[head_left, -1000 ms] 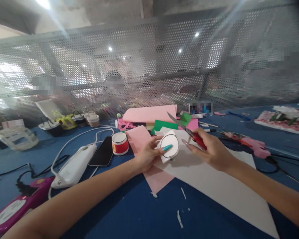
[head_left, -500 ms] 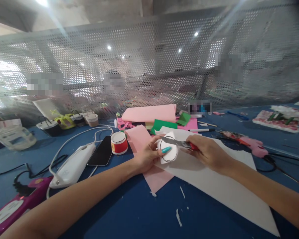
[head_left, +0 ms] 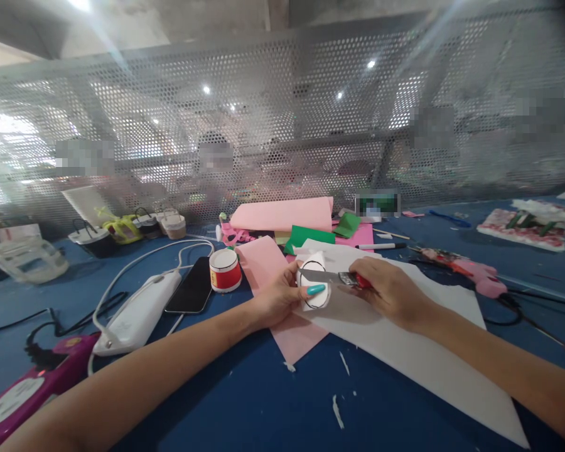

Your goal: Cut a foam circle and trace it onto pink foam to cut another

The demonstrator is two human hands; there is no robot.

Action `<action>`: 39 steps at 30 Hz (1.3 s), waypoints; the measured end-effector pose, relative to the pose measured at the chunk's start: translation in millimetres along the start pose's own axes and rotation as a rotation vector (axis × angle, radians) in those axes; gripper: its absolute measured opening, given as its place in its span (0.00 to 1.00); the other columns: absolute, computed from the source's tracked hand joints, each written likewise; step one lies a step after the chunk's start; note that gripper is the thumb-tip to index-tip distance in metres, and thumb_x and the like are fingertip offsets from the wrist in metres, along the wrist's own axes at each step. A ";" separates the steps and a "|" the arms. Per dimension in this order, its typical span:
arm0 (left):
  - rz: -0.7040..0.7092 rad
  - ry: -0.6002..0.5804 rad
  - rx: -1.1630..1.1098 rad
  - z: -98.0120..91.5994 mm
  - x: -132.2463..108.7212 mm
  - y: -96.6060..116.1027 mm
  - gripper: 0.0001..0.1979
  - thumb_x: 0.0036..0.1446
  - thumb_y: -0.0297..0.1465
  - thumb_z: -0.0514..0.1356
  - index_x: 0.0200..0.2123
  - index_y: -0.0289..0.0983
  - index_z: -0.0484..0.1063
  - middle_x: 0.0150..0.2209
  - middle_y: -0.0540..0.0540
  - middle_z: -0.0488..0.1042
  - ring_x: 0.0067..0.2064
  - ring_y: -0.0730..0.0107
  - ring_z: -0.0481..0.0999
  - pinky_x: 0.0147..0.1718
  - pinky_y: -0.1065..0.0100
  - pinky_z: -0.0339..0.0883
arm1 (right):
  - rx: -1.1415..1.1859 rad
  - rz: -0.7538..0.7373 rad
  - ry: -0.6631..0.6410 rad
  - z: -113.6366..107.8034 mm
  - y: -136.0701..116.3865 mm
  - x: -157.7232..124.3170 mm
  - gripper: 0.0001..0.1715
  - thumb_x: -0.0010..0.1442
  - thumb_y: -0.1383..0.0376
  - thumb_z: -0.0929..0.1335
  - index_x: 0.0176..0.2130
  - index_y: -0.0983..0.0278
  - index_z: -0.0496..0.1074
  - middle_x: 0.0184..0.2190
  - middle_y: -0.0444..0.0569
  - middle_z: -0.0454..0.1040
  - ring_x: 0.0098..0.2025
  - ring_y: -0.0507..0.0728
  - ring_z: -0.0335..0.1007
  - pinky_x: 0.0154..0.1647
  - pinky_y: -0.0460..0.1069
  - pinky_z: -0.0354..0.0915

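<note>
Between thumb and fingers, my left hand (head_left: 279, 294) pinches a small white foam piece (head_left: 321, 297) with a black circle drawn on it. The teal thumbnail lies across its face. My right hand (head_left: 390, 290) is wrapped round the red handle of a utility knife (head_left: 346, 278). Its blade points left and lies across the upper part of the foam piece, over the drawn circle. Below both hands spreads a large white sheet (head_left: 405, 342), partly over a pink sheet (head_left: 306, 344).
Left of my hands stand a red-and-white cup (head_left: 225, 271), a black phone (head_left: 193, 285) and a white power strip (head_left: 139, 314). A pink glue gun (head_left: 475, 273) lies right. Green sheets (head_left: 311, 236) and a marker (head_left: 381, 246) lie behind. White scraps (head_left: 338, 412) litter the front.
The foam piece has shifted slightly left in my left hand. The knife blade has moved left and a little down across it, and more of its metal neck shows.
</note>
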State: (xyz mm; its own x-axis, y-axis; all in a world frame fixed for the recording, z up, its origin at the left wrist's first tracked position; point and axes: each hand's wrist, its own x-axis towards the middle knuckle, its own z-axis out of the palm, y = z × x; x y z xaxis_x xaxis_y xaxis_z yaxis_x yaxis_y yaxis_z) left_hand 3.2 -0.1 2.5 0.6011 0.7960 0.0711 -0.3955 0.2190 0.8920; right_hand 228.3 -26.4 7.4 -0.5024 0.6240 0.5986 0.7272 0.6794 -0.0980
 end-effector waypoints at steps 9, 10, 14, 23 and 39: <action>0.017 -0.042 0.048 -2.1 -0.5 -2.3 0.25 0.35 0.28 0.73 0.38 0.36 0.68 0.31 0.49 0.75 0.32 0.73 0.76 0.32 0.73 0.69 | -0.044 -0.024 0.004 1.0 -2.4 0.3 0.11 0.65 0.60 0.59 0.32 0.61 0.59 0.26 0.48 0.67 0.28 0.57 0.62 0.28 0.49 0.57; 0.018 -0.048 0.063 -3.0 -0.5 -2.9 0.26 0.35 0.29 0.74 0.38 0.36 0.68 0.31 0.49 0.75 0.32 0.73 0.75 0.32 0.73 0.68 | -0.053 -0.031 0.012 1.6 -2.9 0.3 0.11 0.65 0.60 0.59 0.32 0.61 0.59 0.25 0.49 0.68 0.28 0.57 0.62 0.28 0.49 0.57; 0.015 -0.054 0.100 -5.0 -0.2 -4.1 0.26 0.34 0.29 0.74 0.38 0.35 0.68 0.31 0.49 0.75 0.31 0.73 0.74 0.32 0.72 0.68 | -0.075 -0.055 0.038 3.2 -4.1 0.2 0.09 0.64 0.62 0.60 0.31 0.61 0.59 0.25 0.48 0.68 0.28 0.56 0.62 0.28 0.49 0.57; -0.081 -0.148 -0.027 -4.8 -2.9 0.2 0.28 0.34 0.27 0.74 0.38 0.38 0.65 0.29 0.52 0.73 0.29 0.73 0.75 0.30 0.72 0.69 | -0.049 -0.059 0.065 5.7 -2.1 0.4 0.07 0.64 0.63 0.60 0.33 0.62 0.60 0.27 0.50 0.68 0.29 0.56 0.62 0.29 0.49 0.59; -0.011 -0.102 0.081 -0.3 -0.6 -5.5 0.25 0.36 0.26 0.73 0.38 0.36 0.66 0.32 0.50 0.71 0.30 0.76 0.72 0.30 0.74 0.67 | -0.030 -0.032 0.052 5.7 -4.9 0.5 0.07 0.63 0.64 0.61 0.32 0.61 0.58 0.27 0.49 0.68 0.29 0.57 0.61 0.29 0.50 0.58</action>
State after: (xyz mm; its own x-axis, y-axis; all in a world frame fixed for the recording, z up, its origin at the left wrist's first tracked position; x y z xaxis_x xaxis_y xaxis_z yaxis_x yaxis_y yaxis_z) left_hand 4.8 -1.5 -2.6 0.6741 0.7314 0.1028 -0.3340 0.1778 0.9256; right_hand 221.9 -27.3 3.7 -0.5012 0.5803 0.6419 0.7253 0.6863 -0.0542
